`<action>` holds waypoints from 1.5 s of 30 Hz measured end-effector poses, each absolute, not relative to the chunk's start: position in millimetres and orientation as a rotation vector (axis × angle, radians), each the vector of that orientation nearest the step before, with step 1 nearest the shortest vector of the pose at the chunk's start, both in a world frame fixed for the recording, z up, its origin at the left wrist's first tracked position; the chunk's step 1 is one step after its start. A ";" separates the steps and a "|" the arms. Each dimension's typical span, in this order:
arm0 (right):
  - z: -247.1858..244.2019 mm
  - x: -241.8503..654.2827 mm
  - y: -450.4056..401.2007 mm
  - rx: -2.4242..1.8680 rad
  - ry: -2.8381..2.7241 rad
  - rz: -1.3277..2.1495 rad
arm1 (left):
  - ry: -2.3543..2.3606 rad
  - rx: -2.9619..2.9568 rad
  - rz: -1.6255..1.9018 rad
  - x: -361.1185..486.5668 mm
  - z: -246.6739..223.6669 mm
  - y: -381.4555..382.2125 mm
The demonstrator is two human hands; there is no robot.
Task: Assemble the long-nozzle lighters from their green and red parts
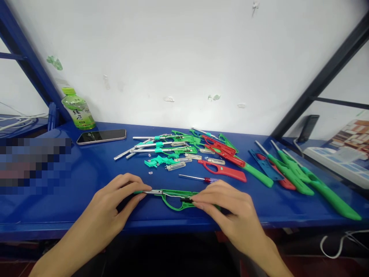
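A green half shell of a stick lighter [174, 209] lies open in front of me near the table's front edge. My left hand [117, 200] pinches the lighter's metal tube [155, 192] at the shell's left end, thumb and fingers closed on it. Over the shell's grip, my right hand [230, 202] holds a small black igniter part [186, 200] between thumb and fingertips. A thin white wire [172, 196] runs along the shell between tube and black part. The right hand hides the shell's right end. Just behind that hand lies a screwdriver [193, 177] with a red and blue handle.
Behind lie metal tubes with wires, teal triggers [158, 161], clear fuel tanks [176, 166] and red half shells [227, 172]. Several green lighters [331, 194] rest at the right. A phone [101, 136] and a green bottle [78, 111] stand back left, by the wall.
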State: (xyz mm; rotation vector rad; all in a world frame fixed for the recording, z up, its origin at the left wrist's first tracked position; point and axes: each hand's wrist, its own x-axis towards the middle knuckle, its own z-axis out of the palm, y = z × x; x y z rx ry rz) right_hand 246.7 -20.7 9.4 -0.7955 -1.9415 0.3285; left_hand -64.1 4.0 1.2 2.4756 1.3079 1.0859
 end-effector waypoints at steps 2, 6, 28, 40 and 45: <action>10.9 245.2 -21.2 -0.769 -1.932 0.330 | 1.307 2.475 1.082 -63.8 1.4 4.3; 10.8 244.9 -20.1 -0.747 -1.947 0.304 | 1.306 2.472 1.068 -63.6 1.4 4.5; 4.2 251.3 -21.0 -0.936 -2.040 0.385 | 1.325 2.472 1.065 -65.5 -0.1 2.3; 2.4 250.7 -22.5 -1.037 -2.013 0.396 | 1.527 2.590 0.961 -68.5 19.1 23.1; 4.9 250.0 -22.3 -1.105 -1.970 0.434 | 1.530 2.693 0.674 -73.6 30.3 69.7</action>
